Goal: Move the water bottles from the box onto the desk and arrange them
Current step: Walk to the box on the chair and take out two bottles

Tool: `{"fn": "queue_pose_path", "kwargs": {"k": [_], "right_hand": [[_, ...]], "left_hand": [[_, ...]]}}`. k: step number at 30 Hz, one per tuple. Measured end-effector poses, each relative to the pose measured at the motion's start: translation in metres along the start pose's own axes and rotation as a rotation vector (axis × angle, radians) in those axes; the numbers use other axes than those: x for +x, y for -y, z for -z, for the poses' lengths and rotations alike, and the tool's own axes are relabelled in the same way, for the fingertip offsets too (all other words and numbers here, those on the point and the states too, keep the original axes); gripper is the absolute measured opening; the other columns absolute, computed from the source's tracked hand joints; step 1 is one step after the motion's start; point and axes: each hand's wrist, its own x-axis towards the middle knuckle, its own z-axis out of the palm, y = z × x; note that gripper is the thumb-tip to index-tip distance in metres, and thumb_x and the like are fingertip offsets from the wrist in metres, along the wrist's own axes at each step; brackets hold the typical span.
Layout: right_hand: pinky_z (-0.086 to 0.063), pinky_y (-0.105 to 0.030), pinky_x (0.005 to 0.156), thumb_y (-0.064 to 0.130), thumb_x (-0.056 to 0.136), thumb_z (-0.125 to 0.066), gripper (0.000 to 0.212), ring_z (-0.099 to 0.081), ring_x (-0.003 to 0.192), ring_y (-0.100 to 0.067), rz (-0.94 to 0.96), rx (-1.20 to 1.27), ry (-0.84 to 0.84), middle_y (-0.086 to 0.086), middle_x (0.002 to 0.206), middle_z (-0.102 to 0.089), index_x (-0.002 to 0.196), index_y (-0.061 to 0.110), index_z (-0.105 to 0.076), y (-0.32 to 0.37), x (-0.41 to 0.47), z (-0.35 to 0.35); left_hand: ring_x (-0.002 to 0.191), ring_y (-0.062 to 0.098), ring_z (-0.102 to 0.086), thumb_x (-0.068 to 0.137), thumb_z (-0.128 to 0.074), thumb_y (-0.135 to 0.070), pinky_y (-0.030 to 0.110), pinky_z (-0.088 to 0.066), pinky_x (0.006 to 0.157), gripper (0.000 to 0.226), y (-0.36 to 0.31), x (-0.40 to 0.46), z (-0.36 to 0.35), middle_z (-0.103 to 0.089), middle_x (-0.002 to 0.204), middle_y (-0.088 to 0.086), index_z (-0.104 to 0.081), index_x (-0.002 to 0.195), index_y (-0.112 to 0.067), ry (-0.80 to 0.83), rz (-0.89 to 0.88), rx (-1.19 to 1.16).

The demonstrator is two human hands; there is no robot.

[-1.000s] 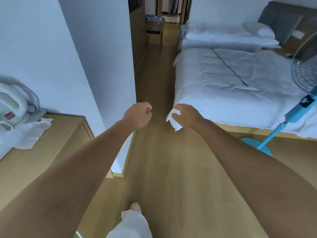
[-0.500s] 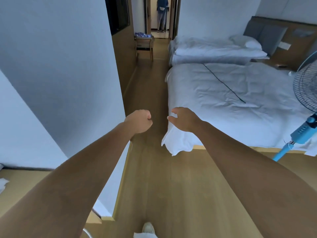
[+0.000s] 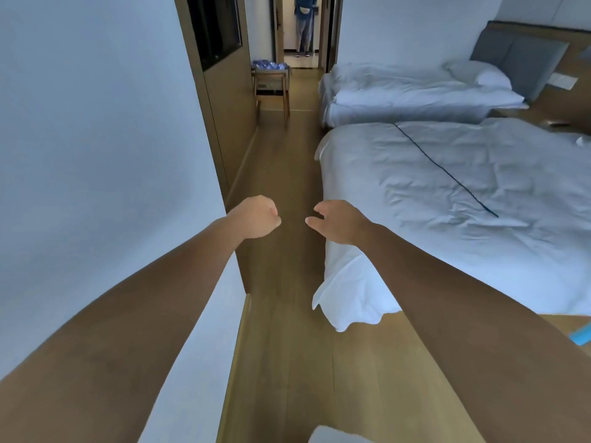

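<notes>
Wood-plank floor (image 3: 281, 187), rumpled white bedding (image 3: 447, 193)

We have a single view — a wide-angle camera on the person's head, looking forward and down along a wooden floor (image 3: 281, 187) between a white wall (image 3: 96, 139) and two beds (image 3: 447, 203). Both forearms stretch out close beneath the lens, while the far doorway (image 3: 300, 27) sits small and distant.

Water bottles (image 3: 268, 65) — blue-wrapped, packed in the box (image 3: 270, 80) on a far stool.
</notes>
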Motion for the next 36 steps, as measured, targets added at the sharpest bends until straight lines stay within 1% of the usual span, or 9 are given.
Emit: {"fn": "queue_pose_path", "kwargs": {"k": [3, 6, 9, 16, 19, 22, 26, 32, 36], "right_hand": [[-0.034, -0.034, 0.103, 0.043, 0.095, -0.043, 0.052, -0.042, 0.128, -0.024, -0.007, 0.022, 0.019, -0.005, 0.141, -0.046, 0.136, 0.012, -0.044, -0.009, 0.048, 0.002], [-0.037, -0.033, 0.095, 0.045, 0.095, -0.042, 0.034, -0.048, 0.116, -0.024, -0.006, 0.056, 0.005, 0.001, 0.119, -0.056, 0.114, 0.021, -0.057, -0.025, 0.105, 0.007], [-0.034, -0.034, 0.104, 0.046, 0.095, -0.041, 0.052, -0.041, 0.13, -0.024, -0.01, 0.053, 0.005, -0.004, 0.141, -0.045, 0.136, 0.014, -0.044, -0.043, 0.16, 0.017], [-0.033, -0.031, 0.103, 0.045, 0.096, -0.04, 0.056, -0.039, 0.132, -0.023, 0.028, -0.025, 0.008, -0.006, 0.145, -0.041, 0.14, 0.01, -0.039, -0.089, 0.31, 0.067], [-0.037, -0.031, 0.094, 0.046, 0.095, -0.039, 0.052, -0.045, 0.125, -0.025, 0.045, -0.054, 0.006, -0.009, 0.135, -0.05, 0.129, 0.009, -0.05, -0.099, 0.368, 0.085], [-0.037, -0.03, 0.09, 0.048, 0.094, -0.039, 0.033, -0.048, 0.121, -0.026, 0.05, -0.043, 0.007, -0.003, 0.113, -0.057, 0.098, 0.02, -0.057, -0.11, 0.424, 0.097], [-0.037, -0.033, 0.1, 0.051, 0.093, -0.041, 0.056, -0.044, 0.128, -0.026, 0.046, -0.025, -0.014, -0.006, 0.14, -0.046, 0.135, 0.015, -0.046, -0.121, 0.492, 0.104], [-0.038, -0.033, 0.097, 0.052, 0.091, -0.043, 0.057, -0.047, 0.123, -0.025, 0.009, -0.017, 0.01, -0.006, 0.136, -0.049, 0.133, 0.013, -0.048, -0.139, 0.612, 0.106], [-0.04, -0.033, 0.094, 0.053, 0.089, -0.046, 0.057, -0.049, 0.121, -0.023, -0.009, 0.036, -0.009, -0.004, 0.134, -0.052, 0.132, 0.015, -0.049, -0.138, 0.705, 0.119]], "left_hand": [[0.101, 0.025, -0.06, 0.095, -0.047, -0.021, 0.031, -0.047, 0.085, 0.028, 0.004, 0.047, 0.007, -0.063, 0.111, 0.015, -0.063, 0.108, -0.002, -0.001, 0.013, -0.048], [0.097, 0.026, -0.06, 0.094, -0.047, -0.02, 0.034, -0.047, 0.084, 0.025, 0.008, 0.103, 0.01, -0.063, 0.106, 0.016, -0.063, 0.1, -0.002, 0.017, 0.023, -0.05], [0.098, 0.029, -0.06, 0.092, -0.047, -0.019, 0.038, -0.047, 0.087, 0.025, 0.01, 0.162, 0.013, -0.064, 0.105, 0.015, -0.065, 0.097, -0.002, 0.049, 0.027, -0.063], [0.083, 0.019, -0.042, 0.09, -0.048, -0.018, 0.03, -0.035, 0.07, 0.004, -0.001, 0.317, 0.045, -0.046, 0.092, 0.004, -0.046, 0.088, -0.018, 0.059, 0.052, -0.119], [0.083, 0.02, -0.044, 0.091, -0.048, -0.019, 0.029, -0.036, 0.066, 0.003, -0.002, 0.375, 0.062, -0.048, 0.093, 0.005, -0.047, 0.089, -0.017, 0.062, 0.082, -0.112], [0.089, 0.023, -0.053, 0.092, -0.048, -0.021, 0.035, -0.043, 0.083, 0.015, 0.001, 0.43, 0.073, -0.057, 0.099, 0.006, -0.057, 0.094, -0.009, 0.098, 0.128, -0.088], [0.108, 0.028, -0.056, 0.093, -0.048, -0.023, 0.037, -0.044, 0.092, 0.033, 0.009, 0.499, 0.081, -0.061, 0.12, 0.01, -0.062, 0.118, -0.005, 0.113, 0.145, -0.081], [0.102, 0.026, -0.057, 0.092, -0.049, -0.024, 0.04, -0.044, 0.095, 0.026, 0.035, 0.615, 0.099, -0.061, 0.111, 0.007, -0.063, 0.105, -0.006, 0.134, 0.138, -0.087], [0.108, 0.028, -0.056, 0.093, -0.049, -0.023, 0.038, -0.045, 0.095, 0.032, 0.055, 0.699, 0.124, -0.061, 0.119, 0.01, -0.062, 0.117, -0.006, 0.117, 0.12, -0.104]]}}
